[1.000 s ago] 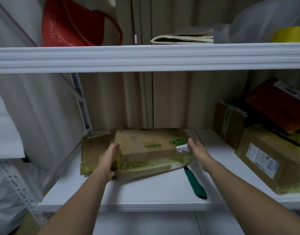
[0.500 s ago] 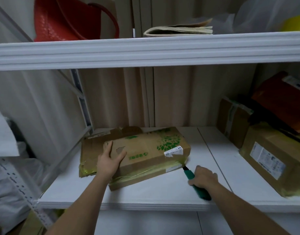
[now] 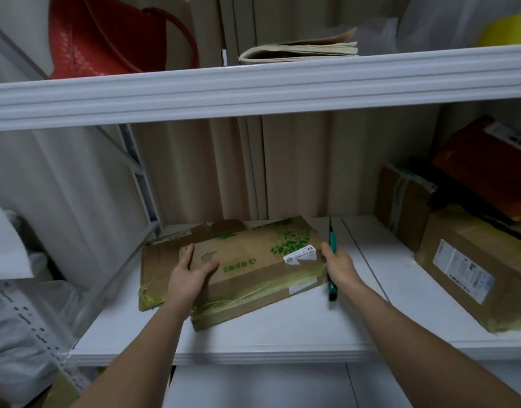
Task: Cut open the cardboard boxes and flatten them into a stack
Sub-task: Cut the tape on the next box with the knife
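Lifted off the shelf [image 3: 283, 328], green knife [image 3: 331, 241] (blade up) in right hand's [image 3: 338, 265] grip; left hand [image 3: 191, 270] flat on box [image 3: 253, 266].

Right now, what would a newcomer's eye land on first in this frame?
Centre of the lower shelf: a flattened cardboard box with green leaf print, the left hand resting on it. At its right end the right hand grips a green-handled cutter, blade pointing up. A red bag sits top left.
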